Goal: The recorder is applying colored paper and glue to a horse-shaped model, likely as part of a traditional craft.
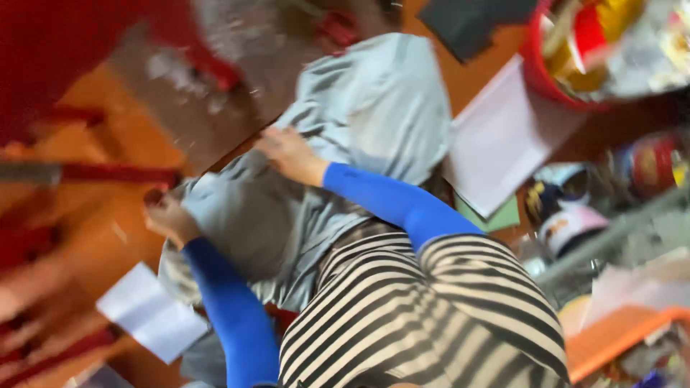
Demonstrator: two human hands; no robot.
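Where the striped garment [424, 316] fills the near view, two blue sleeves [230, 316] reach out over a grey cloth [359, 136] spread on the orange table [100, 237]. Left hand [169, 218] grips the cloth's near-left edge, fingers curled shut on the fabric. Right hand [287, 152] lies flat on the cloth's middle, fingers spread, pressing rather than grasping. Its long axis runs from beside the left hand up and away past the right hand. Near the left hand a white sheet [147, 312] lies apart from the cloth; beyond the right hand, white paper [496, 136] touches the cloth's far edge, with a red tub [539, 72] further off.
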